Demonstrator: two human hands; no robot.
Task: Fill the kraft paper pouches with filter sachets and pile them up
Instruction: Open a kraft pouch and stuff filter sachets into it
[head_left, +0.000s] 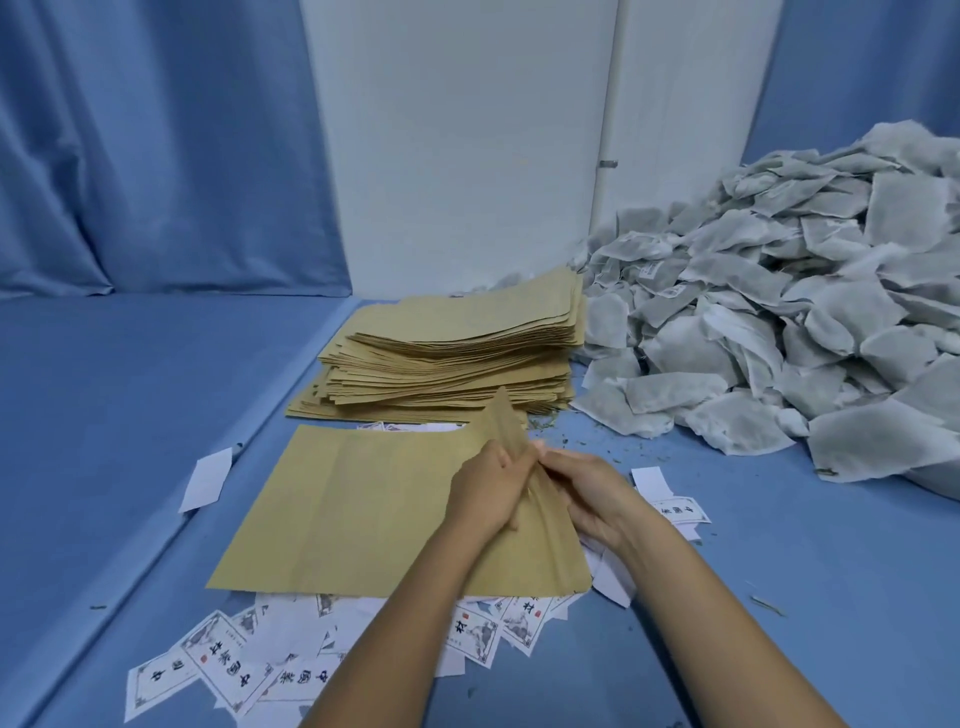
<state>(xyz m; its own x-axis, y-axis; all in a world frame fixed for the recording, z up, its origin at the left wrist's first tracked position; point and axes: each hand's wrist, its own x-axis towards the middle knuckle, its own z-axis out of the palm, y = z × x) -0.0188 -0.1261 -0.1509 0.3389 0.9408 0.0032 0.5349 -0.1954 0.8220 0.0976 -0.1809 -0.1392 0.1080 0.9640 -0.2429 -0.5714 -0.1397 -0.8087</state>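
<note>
Pinching kraft pouch (543, 540) at centre, curled fingers (558, 462) of left hand (485, 488) and right hand (587, 488) on it, long axis 12 to 5 o'clock. Likely needs a reach to 2 o'clock for sachet heap (779, 322), well apart, nearer right hand.

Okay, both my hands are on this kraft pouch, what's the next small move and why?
Probably pull the mouth of the kraft pouch open. The left hand and right hand pinch its lifted end, neither holds a sachet, and the sachet heap lies to the right.
</note>
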